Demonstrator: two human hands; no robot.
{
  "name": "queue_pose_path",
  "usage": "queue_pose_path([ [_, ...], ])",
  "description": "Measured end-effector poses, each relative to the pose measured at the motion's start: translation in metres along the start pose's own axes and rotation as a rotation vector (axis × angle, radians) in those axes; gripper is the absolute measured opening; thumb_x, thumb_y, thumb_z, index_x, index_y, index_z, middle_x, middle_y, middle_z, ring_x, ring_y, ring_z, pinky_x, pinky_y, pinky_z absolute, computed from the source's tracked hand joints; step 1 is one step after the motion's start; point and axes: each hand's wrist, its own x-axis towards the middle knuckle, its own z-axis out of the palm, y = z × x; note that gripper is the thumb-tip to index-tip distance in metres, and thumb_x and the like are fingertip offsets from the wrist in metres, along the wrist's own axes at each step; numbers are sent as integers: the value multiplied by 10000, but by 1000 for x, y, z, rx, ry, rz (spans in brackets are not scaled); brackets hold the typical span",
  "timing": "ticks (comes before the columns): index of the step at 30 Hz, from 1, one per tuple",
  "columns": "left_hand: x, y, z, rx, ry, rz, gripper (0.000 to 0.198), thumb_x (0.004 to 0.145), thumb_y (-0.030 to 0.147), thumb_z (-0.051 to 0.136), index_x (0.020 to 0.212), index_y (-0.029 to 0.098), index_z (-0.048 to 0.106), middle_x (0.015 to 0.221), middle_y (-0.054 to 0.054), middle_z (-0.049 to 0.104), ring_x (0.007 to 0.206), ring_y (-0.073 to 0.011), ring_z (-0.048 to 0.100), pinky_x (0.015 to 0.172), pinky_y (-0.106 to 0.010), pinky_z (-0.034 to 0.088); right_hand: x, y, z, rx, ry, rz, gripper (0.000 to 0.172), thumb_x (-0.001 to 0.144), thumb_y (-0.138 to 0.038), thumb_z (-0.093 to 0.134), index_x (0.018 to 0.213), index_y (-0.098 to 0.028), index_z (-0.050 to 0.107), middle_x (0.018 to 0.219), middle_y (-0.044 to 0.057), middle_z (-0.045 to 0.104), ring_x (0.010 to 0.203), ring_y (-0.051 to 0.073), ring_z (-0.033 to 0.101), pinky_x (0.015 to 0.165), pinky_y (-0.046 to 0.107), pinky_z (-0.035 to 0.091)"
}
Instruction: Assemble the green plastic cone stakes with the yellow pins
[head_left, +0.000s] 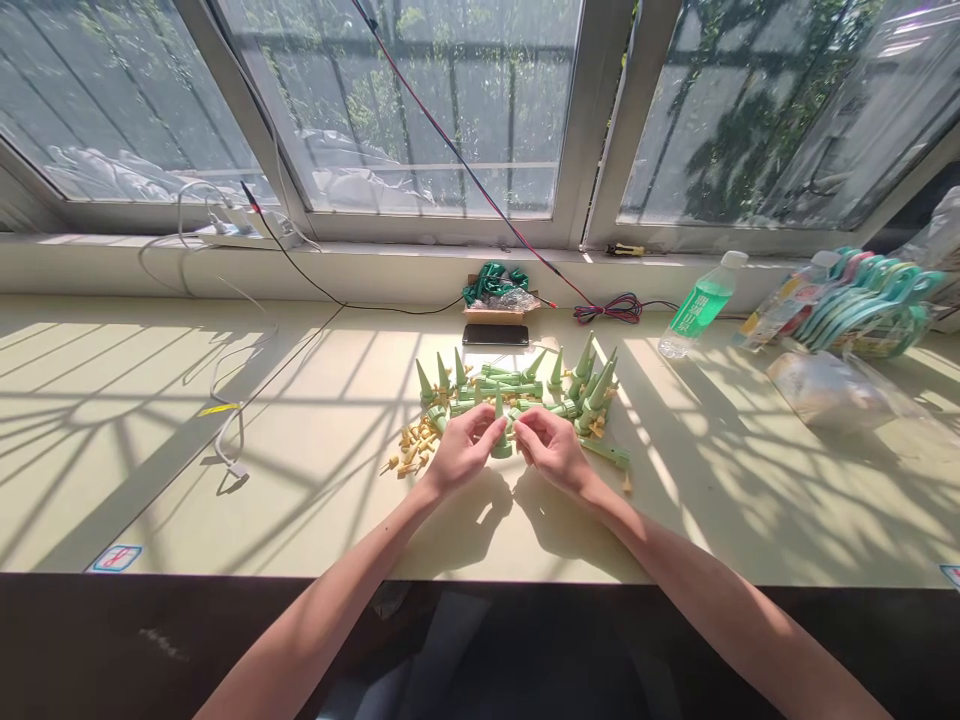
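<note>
Left hand (469, 445) pinches a green spike (501, 448), upright between the hands over the bench (300, 510); right hand (553, 447) pinches too, close beside it (on what, I can't tell). Behind, the box (495, 317) holds a green bundle (491, 280) and clear plastic (507, 300).

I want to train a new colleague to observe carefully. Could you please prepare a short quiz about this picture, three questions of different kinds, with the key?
1. True or false: the black phone lies nearer to the person than the right hand does.
2. What colour is the cap of the bottle? A) green B) white C) red
3. Fill in: the heap of small yellow pieces lies to the ____ of the left hand.

Key: 1. False; it lies farther away, beyond the green parts. 2. B. 3. left.
</note>
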Motion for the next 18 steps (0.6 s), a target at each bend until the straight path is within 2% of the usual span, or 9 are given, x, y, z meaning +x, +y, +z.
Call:
queue_pose_path([
  [2,0,0,0,-13,5,-6,339,922,448,585,749,166,511,649,38,416,510,-67,417,411,-184,346,0,-1,1,-6,6,2,264,937,-455,575,850,-206,569,627,-13,590,486,123,528,449,248,427],
  [5,1,2,0,-93,17,-40,359,894,488,613,759,166,526,631,45,418,495,-67,422,411,-186,364,-1,-5,1,-29,21,-25,241,947,-446,567,985,-208,582,643,-16,607,493,125,534,458,247,435],
  [9,4,5,-2,-269,17,-170,403,820,543,684,780,163,555,603,62,415,415,-53,400,349,-184,303,-1,-11,-2,-180,2,-121,243,953,-391,570,1120,-219,613,724,13,652,586,154,594,542,277,501],
  [14,6,4,-6,-426,12,-290,431,757,552,746,787,148,600,543,79,367,378,-37,314,314,-169,234,1,-9,-7,-341,-26,-254,253,964,-323,546,1165,-233,670,1032,83,713,754,182,656,621,303,556],
  [18,6,5,-6,-452,13,-317,425,756,540,754,802,138,623,530,81,365,380,-32,299,317,-160,227,3,-5,-6,-374,11,-308,242,965,-302,543,1137,-243,704,1017,73,730,716,172,651,599,297,562],
])
